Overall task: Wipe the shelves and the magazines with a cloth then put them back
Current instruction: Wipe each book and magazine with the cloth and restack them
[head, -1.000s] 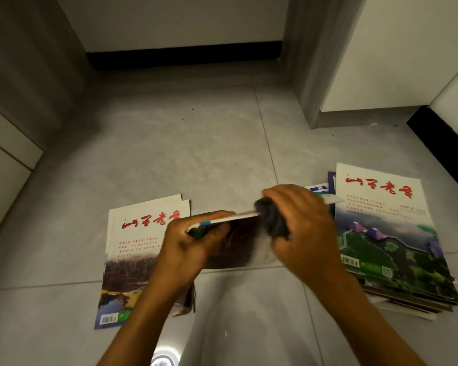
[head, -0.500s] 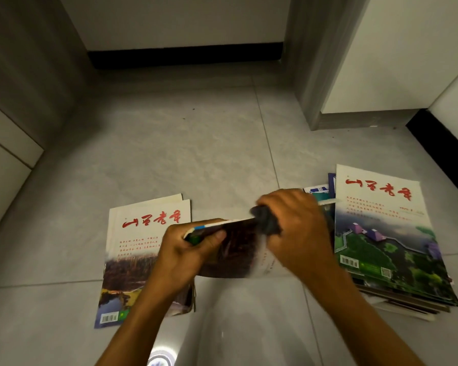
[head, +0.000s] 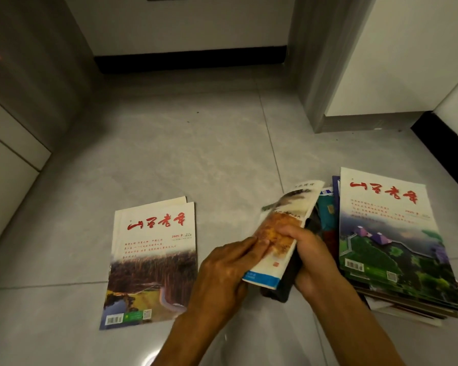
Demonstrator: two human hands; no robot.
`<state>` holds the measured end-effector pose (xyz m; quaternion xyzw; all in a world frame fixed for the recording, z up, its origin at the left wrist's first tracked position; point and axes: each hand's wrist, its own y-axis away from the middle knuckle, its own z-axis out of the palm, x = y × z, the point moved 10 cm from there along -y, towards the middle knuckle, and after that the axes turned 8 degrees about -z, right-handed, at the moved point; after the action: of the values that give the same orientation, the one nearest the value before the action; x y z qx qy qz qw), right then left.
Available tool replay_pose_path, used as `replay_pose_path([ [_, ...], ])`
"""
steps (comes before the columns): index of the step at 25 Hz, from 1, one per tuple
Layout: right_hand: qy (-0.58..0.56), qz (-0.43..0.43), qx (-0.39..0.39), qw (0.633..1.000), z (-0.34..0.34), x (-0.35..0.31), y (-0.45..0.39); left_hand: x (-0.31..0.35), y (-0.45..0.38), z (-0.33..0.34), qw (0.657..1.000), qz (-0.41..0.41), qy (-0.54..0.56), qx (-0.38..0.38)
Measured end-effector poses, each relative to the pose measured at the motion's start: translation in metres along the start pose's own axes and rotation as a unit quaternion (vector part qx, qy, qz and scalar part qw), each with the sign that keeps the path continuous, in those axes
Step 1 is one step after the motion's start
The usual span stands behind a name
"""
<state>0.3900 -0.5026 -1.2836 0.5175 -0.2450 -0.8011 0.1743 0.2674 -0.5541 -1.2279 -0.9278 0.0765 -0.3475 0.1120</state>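
From my screen I see both hands holding one magazine [head: 284, 231] above the grey tile floor [head: 196, 159], tilted with its cover facing up to the left. The left hand [head: 222, 276] rests its fingers [head: 251, 247] rather straight on the orange picture of the cover. The right hand [head: 315, 260] is curled around the magazine's right edge, thumb on the cover, and it also grips a dark cloth [head: 288, 278] pressed under the magazine. On the floor to the left lies a small pile of magazines [head: 151, 260]. A taller stack [head: 391, 247] lies just beside the right hand. White cabinets [head: 407, 48] stand behind.
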Motion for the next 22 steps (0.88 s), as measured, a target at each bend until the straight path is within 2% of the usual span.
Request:
replay_pose_path([
  [1,0.028,-0.011,0.013,0.999,-0.009,-0.003,-0.005,-0.009,0.001,0.013,0.997,-0.034,0.022,-0.069],
  [2,0.043,-0.015,0.016,0.999,-0.016,-0.007,-0.006,-0.015,0.005,0.029,0.977,-0.083,0.095,-0.172],
  [3,0.051,-0.011,0.0,0.999,-0.021,-0.01,-0.007,-0.019,0.014,0.042,0.933,-0.138,0.209,-0.26],
  [4,0.056,0.007,-0.034,0.998,-0.023,-0.011,-0.007,-0.021,0.019,0.044,0.876,-0.195,0.332,-0.291],
  [6,0.041,0.079,-0.127,0.988,-0.021,-0.005,0.001,-0.039,0.023,0.039,0.758,-0.31,0.526,-0.23],
  [8,0.044,0.135,-0.185,0.972,-0.019,0.002,0.011,-0.056,0.036,0.047,0.635,-0.403,0.638,-0.165],
  [9,0.076,0.14,-0.193,0.968,-0.021,0.005,0.012,-0.062,0.043,0.056,0.593,-0.433,0.664,-0.14],
  [10,0.129,0.129,-0.183,0.966,-0.026,0.007,0.011,-0.072,0.05,0.064,0.582,-0.465,0.659,-0.104],
  [11,0.187,0.092,-0.149,0.967,-0.036,0.005,0.005,-0.086,0.059,0.069,0.601,-0.5,0.621,-0.058],
  [13,0.314,-0.067,-0.047,0.946,-0.06,-0.021,-0.012,-0.114,0.075,0.07,0.667,-0.555,0.497,0.021],
  [15,0.409,-0.249,0.043,0.877,-0.068,-0.055,-0.01,-0.122,0.079,0.072,0.731,-0.548,0.405,0.027],
  [17,0.435,-0.359,0.049,0.824,-0.054,-0.062,-0.001,-0.122,0.078,0.086,0.773,-0.525,0.357,-0.003],
  [18,0.45,-0.395,0.026,0.801,-0.041,-0.056,0.003,-0.121,0.077,0.093,0.783,-0.521,0.339,-0.015],
  [20,0.55,-0.416,-0.032,0.724,-0.02,-0.023,-0.003,-0.127,0.079,0.101,0.8,-0.526,0.288,-0.027],
  [22,0.669,-0.319,-0.07,0.667,-0.03,0.028,-0.029,-0.139,0.079,0.098,0.83,-0.524,0.188,-0.04],
])
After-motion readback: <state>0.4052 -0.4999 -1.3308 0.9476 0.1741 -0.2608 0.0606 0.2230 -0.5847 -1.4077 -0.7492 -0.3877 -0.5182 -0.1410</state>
